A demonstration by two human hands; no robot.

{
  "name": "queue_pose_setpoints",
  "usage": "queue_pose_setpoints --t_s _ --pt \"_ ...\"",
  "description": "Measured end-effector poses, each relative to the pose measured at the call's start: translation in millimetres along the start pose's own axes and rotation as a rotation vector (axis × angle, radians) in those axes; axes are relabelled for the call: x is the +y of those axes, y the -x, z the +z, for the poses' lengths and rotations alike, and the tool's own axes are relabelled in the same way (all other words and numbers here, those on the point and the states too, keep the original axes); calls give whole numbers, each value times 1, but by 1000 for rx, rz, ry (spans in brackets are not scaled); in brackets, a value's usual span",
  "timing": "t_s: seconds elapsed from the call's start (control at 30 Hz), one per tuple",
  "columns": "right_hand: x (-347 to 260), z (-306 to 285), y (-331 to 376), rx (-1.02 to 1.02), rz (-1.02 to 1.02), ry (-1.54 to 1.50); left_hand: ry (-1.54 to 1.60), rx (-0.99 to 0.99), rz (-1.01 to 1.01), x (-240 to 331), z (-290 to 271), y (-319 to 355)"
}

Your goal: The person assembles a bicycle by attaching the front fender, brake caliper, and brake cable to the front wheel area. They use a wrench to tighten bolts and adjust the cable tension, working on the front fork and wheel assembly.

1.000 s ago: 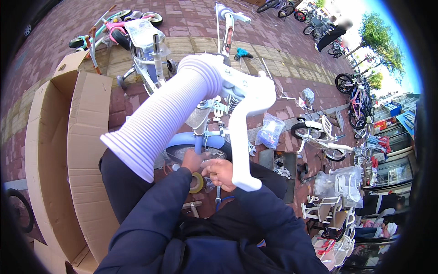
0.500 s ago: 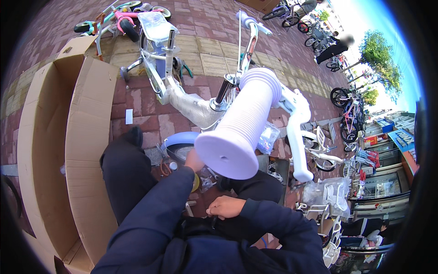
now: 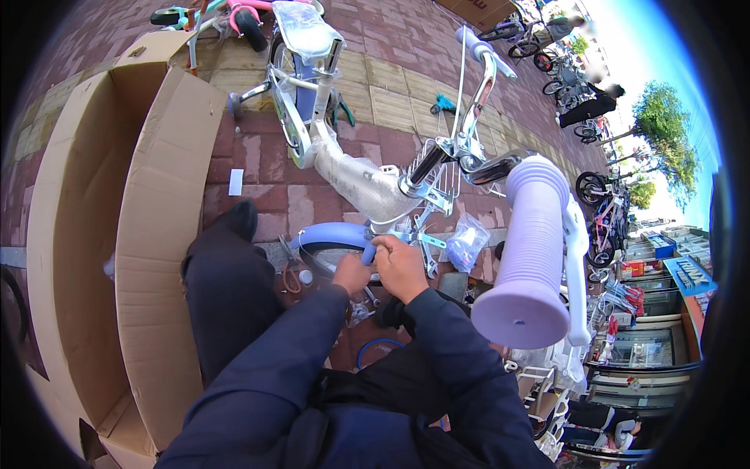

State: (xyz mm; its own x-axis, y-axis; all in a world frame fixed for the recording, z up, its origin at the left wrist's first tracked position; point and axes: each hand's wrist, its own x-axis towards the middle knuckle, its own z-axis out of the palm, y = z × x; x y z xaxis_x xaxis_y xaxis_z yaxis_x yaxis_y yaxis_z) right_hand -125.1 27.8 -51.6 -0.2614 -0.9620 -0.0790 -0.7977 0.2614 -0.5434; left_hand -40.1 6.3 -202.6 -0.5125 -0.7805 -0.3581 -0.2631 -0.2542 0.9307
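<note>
A child's bicycle stands before me, its frame (image 3: 355, 187) wrapped in clear film. Its chrome handlebar is turned so one lavender grip (image 3: 527, 254) looms close, with a white brake lever (image 3: 576, 273) alongside. Low at the front wheel, my left hand (image 3: 351, 273) is closed beside the end of the lavender mudguard (image 3: 332, 234). My right hand (image 3: 400, 267) is closed close beside it, fingertips at the fork by the mudguard's end. What either hand grips is hidden by the fingers. Silver metal parts (image 3: 426, 238) stick out past the right hand.
A long open cardboard box (image 3: 168, 234) stands at my left. Orange-handled pliers (image 3: 291, 275) and a small white cap (image 3: 305, 277) lie by my leg. A plastic bag of parts (image 3: 467, 241) rests right of the wheel. More bicycles (image 3: 601, 195) line the right side.
My right hand has moved from my lap up to the front wheel, beside the left. The handlebar with its near grip has shifted right in view, and the head view has shifted too.
</note>
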Motion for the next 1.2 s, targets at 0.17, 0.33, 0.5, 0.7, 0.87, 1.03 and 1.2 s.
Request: queue_pose_setpoints --t_s 0.17,0.33,0.5,0.7,0.87,1.03,1.2 --pt "-19 11 -16 106 -199 225 -186 -61 134 -5 0 -5" --pt "-47 8 -53 -17 -25 406 -71 60 168 -21 17 -11" --pt "-66 7 -61 -2 102 419 -149 86 251 -31 22 -18" --pt "-50 15 -42 74 74 446 -74 16 168 -11 12 -8" --pt "-32 32 -11 132 -3 388 -142 61 290 -12 6 1" --pt "-19 38 17 175 -62 298 -110 -29 132 -17 3 -6" --pt "-26 35 31 -3 86 446 -70 -42 26 -12 2 -6"
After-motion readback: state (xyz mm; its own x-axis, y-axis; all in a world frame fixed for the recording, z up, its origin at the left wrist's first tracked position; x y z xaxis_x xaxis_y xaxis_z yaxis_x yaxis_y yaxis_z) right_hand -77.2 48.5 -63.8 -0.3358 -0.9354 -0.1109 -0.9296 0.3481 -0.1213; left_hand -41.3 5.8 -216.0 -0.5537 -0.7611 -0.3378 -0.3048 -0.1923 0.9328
